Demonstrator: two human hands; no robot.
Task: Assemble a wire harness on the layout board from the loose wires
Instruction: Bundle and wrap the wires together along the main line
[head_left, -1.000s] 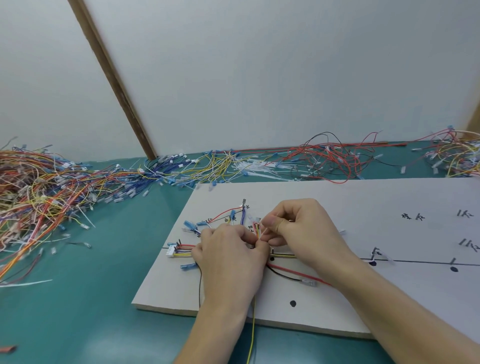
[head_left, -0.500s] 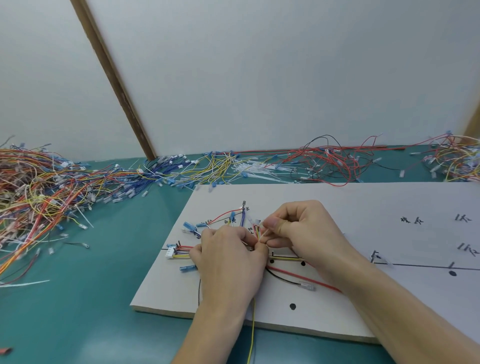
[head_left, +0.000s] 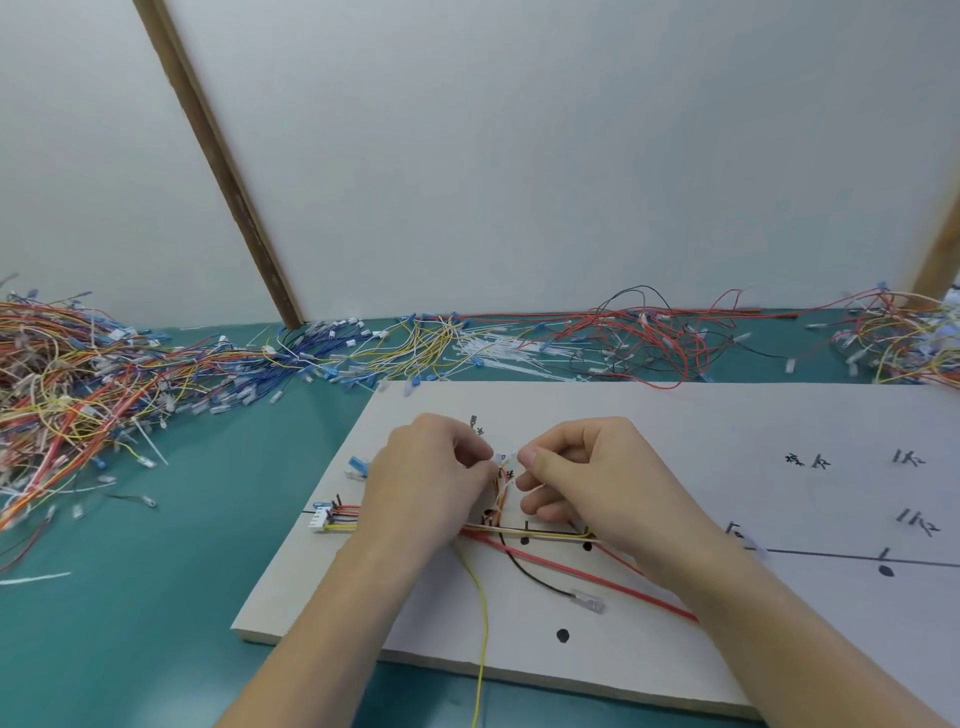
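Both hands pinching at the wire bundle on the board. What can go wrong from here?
1. The yellow wire trails off the board's near edge; a forearm could snag it and pull it out of the run.
2. The black wire with its clear terminal lies loose beside the right hand, so it may get left out.
3. The left hand hides the stretch toward the white connector; a tug there may shift routed wires unseen.

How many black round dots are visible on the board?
4. One below the left hand, one under the right hand, one near the front edge, one far right. The hands may hide others.
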